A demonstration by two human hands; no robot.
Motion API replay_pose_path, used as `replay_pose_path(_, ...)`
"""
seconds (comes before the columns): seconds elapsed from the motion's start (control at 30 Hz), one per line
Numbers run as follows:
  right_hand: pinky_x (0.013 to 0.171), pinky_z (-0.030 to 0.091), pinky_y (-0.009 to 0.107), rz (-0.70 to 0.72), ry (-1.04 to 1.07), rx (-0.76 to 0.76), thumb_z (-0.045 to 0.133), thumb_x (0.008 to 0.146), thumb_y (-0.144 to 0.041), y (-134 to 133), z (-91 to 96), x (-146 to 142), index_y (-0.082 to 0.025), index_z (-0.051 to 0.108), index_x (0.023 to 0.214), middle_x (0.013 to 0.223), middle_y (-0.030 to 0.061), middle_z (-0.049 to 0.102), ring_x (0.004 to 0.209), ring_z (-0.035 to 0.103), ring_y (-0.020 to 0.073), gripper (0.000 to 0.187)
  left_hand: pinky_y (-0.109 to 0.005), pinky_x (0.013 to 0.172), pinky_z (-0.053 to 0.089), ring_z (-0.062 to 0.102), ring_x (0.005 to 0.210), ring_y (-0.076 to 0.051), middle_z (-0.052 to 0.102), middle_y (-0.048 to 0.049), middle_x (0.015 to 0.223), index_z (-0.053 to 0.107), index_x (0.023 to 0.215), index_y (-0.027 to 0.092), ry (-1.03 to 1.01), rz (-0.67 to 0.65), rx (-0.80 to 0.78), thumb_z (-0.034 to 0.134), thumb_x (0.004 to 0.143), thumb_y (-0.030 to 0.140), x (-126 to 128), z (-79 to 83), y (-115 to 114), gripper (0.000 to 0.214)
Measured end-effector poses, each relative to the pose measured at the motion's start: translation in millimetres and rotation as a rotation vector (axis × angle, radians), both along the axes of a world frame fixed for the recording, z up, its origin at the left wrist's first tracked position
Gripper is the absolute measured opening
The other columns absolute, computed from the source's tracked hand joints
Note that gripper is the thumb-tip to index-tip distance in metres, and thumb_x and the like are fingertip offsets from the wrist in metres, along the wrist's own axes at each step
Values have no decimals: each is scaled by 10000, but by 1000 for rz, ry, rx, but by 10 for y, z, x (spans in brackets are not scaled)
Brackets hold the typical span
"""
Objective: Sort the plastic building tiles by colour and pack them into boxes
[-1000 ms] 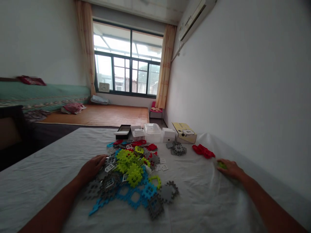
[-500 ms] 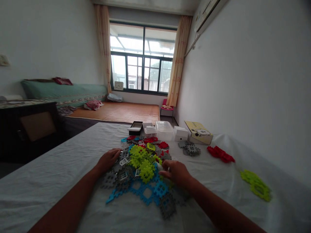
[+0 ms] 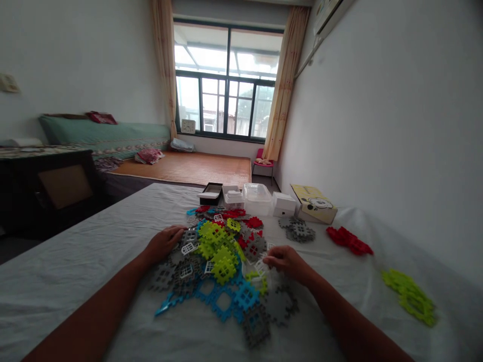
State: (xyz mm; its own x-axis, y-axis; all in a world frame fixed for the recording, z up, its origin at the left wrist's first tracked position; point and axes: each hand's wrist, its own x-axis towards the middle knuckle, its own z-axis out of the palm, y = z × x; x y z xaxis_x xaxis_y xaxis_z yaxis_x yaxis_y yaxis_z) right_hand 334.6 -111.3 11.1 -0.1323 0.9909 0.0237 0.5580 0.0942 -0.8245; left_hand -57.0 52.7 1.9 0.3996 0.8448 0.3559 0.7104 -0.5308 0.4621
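Observation:
A heap of flat toothed plastic building pieces lies in the middle of the white-covered table. Lime-green pieces (image 3: 219, 246) sit on top, with blue pieces (image 3: 222, 299) at the near side and grey ones (image 3: 184, 276) at the left. My left hand (image 3: 166, 242) rests at the heap's left edge, fingers loosely stretched onto a grey piece. At the heap's right side, my right hand (image 3: 289, 262) pinches a small white lattice window piece (image 3: 260, 268) between thumb and fingers. Another white window piece (image 3: 189, 248) lies near my left hand.
Set apart on the right are grey pieces (image 3: 297, 230), red pieces (image 3: 349, 240) and lime-green pieces (image 3: 409, 295). Behind the heap stand a black box (image 3: 211, 193), a clear plastic tub (image 3: 256, 199), a white box (image 3: 284, 204) and a yellow cartoon box (image 3: 314, 203).
My right hand has moved slightly right, drawing the white window piece out from the heap's edge. My left hand stays at the heap's left side. The view has shifted a little.

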Motion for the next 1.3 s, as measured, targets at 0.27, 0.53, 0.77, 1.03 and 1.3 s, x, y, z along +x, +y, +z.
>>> replay_pose_path(0.27, 468, 296, 205, -200, -200, -17, 466, 772, -627, 29, 35, 810, -178, 486, 547, 480, -43, 439, 455, 384, 80, 502, -266, 940, 434, 597, 1076, -214, 678, -37, 1130, 675, 1069, 210, 33, -2, -2, 351, 837, 533, -28, -20, 33, 514)
replay_pose_path(0.53, 490, 314, 220, -115, -344, -29, 534, 742, -602, -91, 121, 846, -175, 561, 557, 502, -28, 510, 477, 429, 98, 466, -309, 959, 427, 589, 1083, -223, 673, -43, 1139, 670, 1077, 223, 45, -13, -16, 360, 810, 526, -23, 1, 23, 509)
replay_pose_path(0.77, 759, 457, 300, -188, -409, 405, 485, 856, -388, -84, 111, 115, -206, 632, 1009, 952, 56, 677, 820, 604, 178, 280, -306, 949, 435, 598, 1068, -222, 677, -55, 1124, 673, 1071, 198, 53, 1, 5, 351, 821, 517, 11, 20, -17, 518)
replay_pose_path(1.03, 942, 415, 399, -112, -485, 456, 554, 830, -326, -92, -145, -129, -197, 486, 1283, 1214, 103, 592, 1123, 489, 239, 475, -292, 937, 435, 601, 1061, -211, 676, -55, 1124, 667, 1074, 201, 32, -16, 20, 351, 847, 478, -17, -50, 18, 477)
replay_pose_path(1.3, 882, 427, 369, -135, -505, 503, 509, 862, -365, -74, 152, -281, -232, 656, 966, 982, 61, 670, 993, 559, 227, 224, -315, 933, 439, 609, 1037, -216, 685, -61, 1098, 678, 1049, 203, -12, -33, 15, 362, 848, 428, -6, -48, -23, 436)
